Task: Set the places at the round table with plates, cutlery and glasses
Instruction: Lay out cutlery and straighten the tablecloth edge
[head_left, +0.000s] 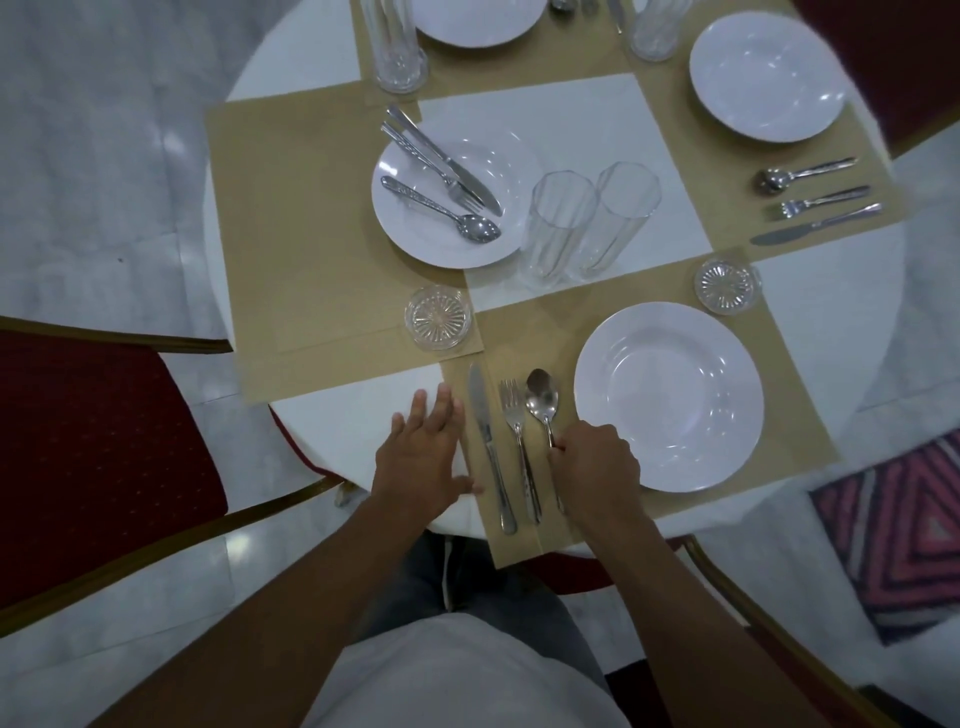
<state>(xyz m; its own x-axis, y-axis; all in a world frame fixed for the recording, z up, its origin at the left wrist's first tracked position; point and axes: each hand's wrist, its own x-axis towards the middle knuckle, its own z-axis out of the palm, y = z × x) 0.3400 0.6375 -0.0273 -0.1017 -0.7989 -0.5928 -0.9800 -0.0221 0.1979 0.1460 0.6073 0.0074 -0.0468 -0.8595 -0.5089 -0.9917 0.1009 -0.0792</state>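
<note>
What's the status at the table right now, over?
Left hand open, flat on table. Right hand grips spoon beside near plate. Two glasses mid-table, not yet placed.

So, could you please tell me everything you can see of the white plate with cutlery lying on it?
The white plate is round and glossy, ceramic by its look, with a broad rim and shallow well. It lies flat, straddling the inner edge of the brown placemat and the white tabletop. A knife, fork and spoon lie slanted across it, knife and fork handles jutting past its far left rim. Two empty glasses stand just right of it.
</note>
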